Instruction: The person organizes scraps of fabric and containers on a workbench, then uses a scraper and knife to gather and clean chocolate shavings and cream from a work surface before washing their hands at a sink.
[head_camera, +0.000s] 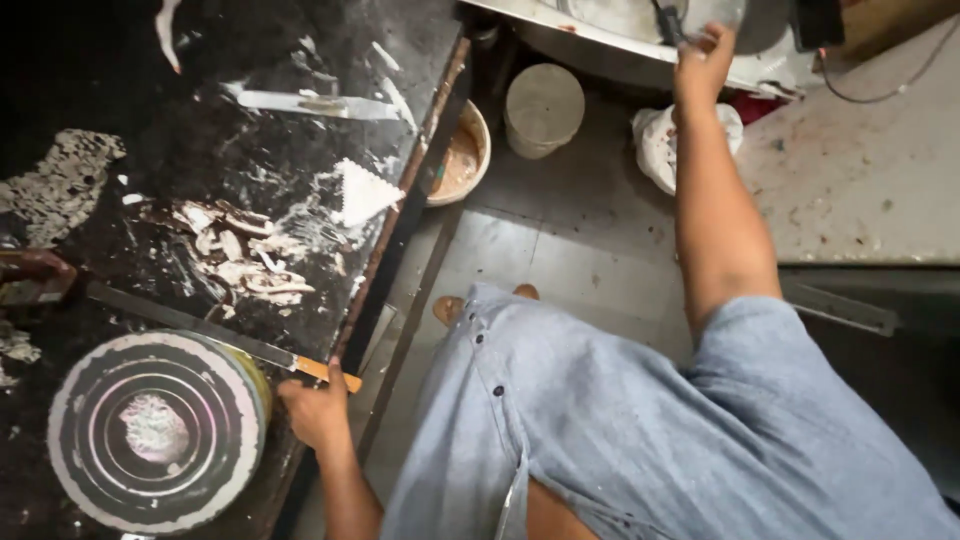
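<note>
Now | left hand (318, 408) grips spatula (190, 328) handle (fingers closed) | blade on counter (240, 150)

The table (200, 150) was dark glossy stone, smeared with rough white paste. On it, beside the round matt turntable (155, 430), lay a long metal knife (190, 330) with a smooth orange wooden handle. The shirt (640, 430) was soft blue woven cloth with dark buttons.

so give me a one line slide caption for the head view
Left hand grips a long spatula by the turntable; right hand reaches a metal basin.
</note>
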